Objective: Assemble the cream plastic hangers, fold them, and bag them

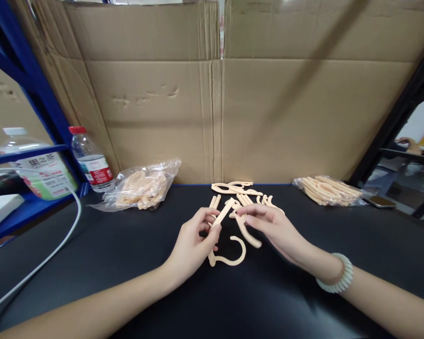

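Note:
My left hand (191, 245) is closed around a beige hanger piece with a hook (242, 254); its straight bar slants up and to the right, and the hook curls out below my fingers. Between the thumb and fingers of my right hand (277, 230) is a curved beige hanger arm (249, 237), apart from the hook and slanting down to the right. Just beyond both hands, loose beige hanger parts (245, 199) lie on the black table (212, 306), partly covered by my fingers. Behind them rest more flat hanger pieces (229, 189).
Clear plastic bags of beige hanger parts lie at back left (141, 188) and back right (330, 190). A red-capped bottle (95, 165) and a white cable (65, 240) are on the left. A phone (381, 202) lies at right. A cardboard wall (155, 103) closes the back.

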Motion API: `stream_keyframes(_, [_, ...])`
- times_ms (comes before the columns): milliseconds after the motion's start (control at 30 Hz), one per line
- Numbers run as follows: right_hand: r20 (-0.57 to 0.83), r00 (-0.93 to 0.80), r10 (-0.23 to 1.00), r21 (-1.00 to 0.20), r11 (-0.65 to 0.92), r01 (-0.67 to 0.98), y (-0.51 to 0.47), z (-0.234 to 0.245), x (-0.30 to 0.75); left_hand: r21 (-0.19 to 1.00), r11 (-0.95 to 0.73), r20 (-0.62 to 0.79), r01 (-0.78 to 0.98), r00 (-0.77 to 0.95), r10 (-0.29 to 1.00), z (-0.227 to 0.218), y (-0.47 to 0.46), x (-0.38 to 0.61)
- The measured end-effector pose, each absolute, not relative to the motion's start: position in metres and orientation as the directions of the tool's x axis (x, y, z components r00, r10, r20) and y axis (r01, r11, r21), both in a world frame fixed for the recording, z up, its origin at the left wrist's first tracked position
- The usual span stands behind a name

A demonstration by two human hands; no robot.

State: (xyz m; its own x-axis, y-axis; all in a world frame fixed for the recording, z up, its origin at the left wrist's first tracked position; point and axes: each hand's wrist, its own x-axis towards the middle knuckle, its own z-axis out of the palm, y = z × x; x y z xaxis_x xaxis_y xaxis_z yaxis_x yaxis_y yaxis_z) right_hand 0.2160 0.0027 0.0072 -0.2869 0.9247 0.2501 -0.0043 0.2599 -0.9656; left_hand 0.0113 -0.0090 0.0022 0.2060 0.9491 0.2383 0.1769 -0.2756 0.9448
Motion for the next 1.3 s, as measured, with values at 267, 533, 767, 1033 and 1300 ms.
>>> stream_keyframes(267, [0.042, -0.368, 0.929, -0.999, 0.052, 0.017, 0.002, 0.004, 0.212, 0.753, -0.503, 0.394, 0.423, 0.323, 0.861, -0.003, -0.009, 0.006])
stream_keyframes(533, [-0.105, -0.564, 0.819, -0.986, -0.013, 0.163, -0.004, 0.004, 0.208, 0.350, -0.638, 0.479, 0.686, 0.454, 0.751, 0.003, -0.012, 0.004])
stream_keyframes(767, [-0.127, -0.610, 0.782, -0.983, -0.018, 0.182, -0.008, 0.006, 0.208, -0.058, -0.698, 0.509, 0.714, 0.623, 0.595, 0.001, -0.014, 0.003])
stream_keyframes(1033, [-0.058, -0.585, 0.809, -0.986, 0.046, 0.161, -0.006, -0.003, 0.205, -0.283, -0.671, 0.324, 0.686, 0.727, 0.606, 0.001, -0.017, 0.007])
stream_keyframes(1300, [-0.013, -0.454, 0.891, -0.949, 0.133, 0.287, -0.015, 0.006, 0.199, -0.307, -0.657, 0.255, 0.688, 0.725, 0.640, 0.009, -0.020, 0.008])
